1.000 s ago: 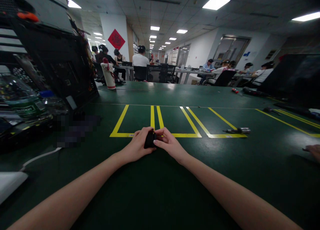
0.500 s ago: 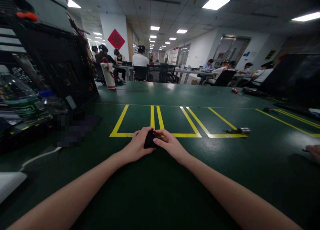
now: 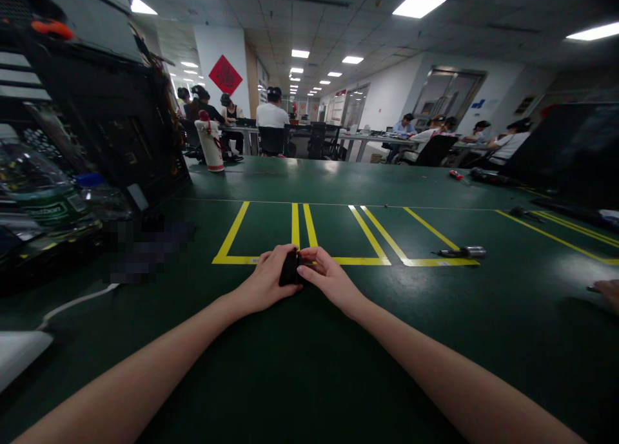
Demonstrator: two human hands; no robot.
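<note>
My left hand [image 3: 265, 278] is closed around a small black block-like part [image 3: 289, 270], thumb below and fingers over its top. From the other side, my right hand [image 3: 333, 281] meets the part's right face with thumb and fingers drawn together. Something thin may sit between those right fingertips, but it is too small and dark to name. Both hands are low over the green table [image 3: 300, 366], just in front of the yellow tape outlines [image 3: 358, 261]. What the part is, I cannot tell.
A metal cylinder with a thin dark shaft [image 3: 471, 252] lies on the tape to the right. Further right is another person's hand [image 3: 610, 290]. On the left stand an open computer case [image 3: 130, 128] and bottles [image 3: 46, 199]; a white cylindrical container [image 3: 211, 146] is behind.
Almost nothing differs; both hands keep their hold at the black part. The other person's hand at the right edge has shifted slightly.
</note>
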